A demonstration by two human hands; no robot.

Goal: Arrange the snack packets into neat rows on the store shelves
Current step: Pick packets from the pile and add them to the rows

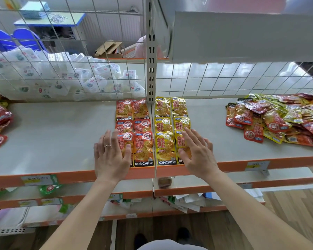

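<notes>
Shelf lip (43,177) nearest. Just past it the left hand (112,154) and right hand (197,152) lie flat, fingers (107,139) straight and spread, gripping nothing. Each presses an outer column of the packet block.

Between the two sets of fingers: front red packet (143,148) and front yellow packet (165,147), side by side and touching. Beyond the fingertips are two more rows, red left, yellow right, reaching the upright post (151,69).

Step judged: squaring the block (sides pressed inward, probably). The loose heap (278,120) lies well right of the right fingers, unsorted.

Next move calls for lifting off, reaching right, taking one packet and laying it flush beside its own colour.
</notes>
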